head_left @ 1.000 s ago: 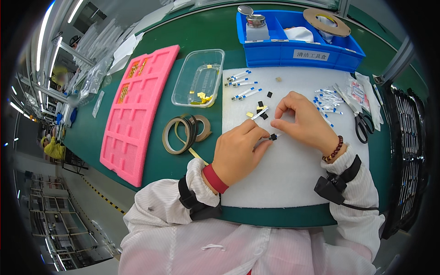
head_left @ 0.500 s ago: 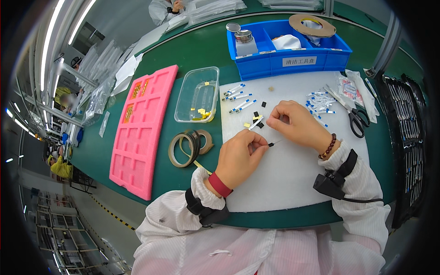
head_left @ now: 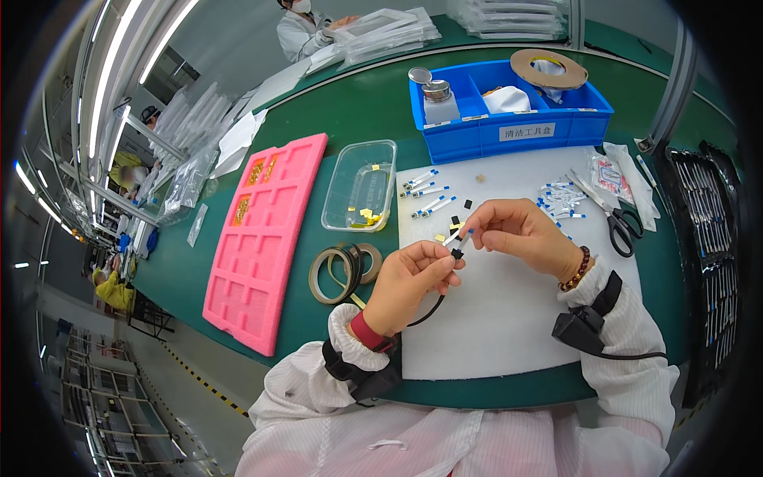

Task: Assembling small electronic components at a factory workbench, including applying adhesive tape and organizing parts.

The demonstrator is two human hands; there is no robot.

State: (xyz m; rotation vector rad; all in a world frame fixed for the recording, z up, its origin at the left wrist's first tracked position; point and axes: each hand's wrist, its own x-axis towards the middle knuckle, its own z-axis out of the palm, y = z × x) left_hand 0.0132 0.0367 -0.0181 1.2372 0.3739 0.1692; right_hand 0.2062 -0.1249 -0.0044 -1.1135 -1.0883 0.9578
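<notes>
Both hands at one small flex strip [head_left: 467, 241], above white mat [head_left: 509, 334].
L hand [head_left: 412, 280] pinches blk pad [head_left: 458, 254] at strip's lower end, thumb vs. fingers; R hand [head_left: 524, 238] has thumb + index curled by its blue tip, can't tell if gripping. Blk bits [head_left: 455, 219] just beyond L fingertips; tape rolls [head_left: 354, 266] left of L hand; scissors [head_left: 612, 213] right of R hand.

Pink foam tray [head_left: 266, 246] L, blue div. bin [head_left: 461, 145] w/ tape roll [head_left: 574, 78], scissors [head_left: 613, 213] R.
</notes>
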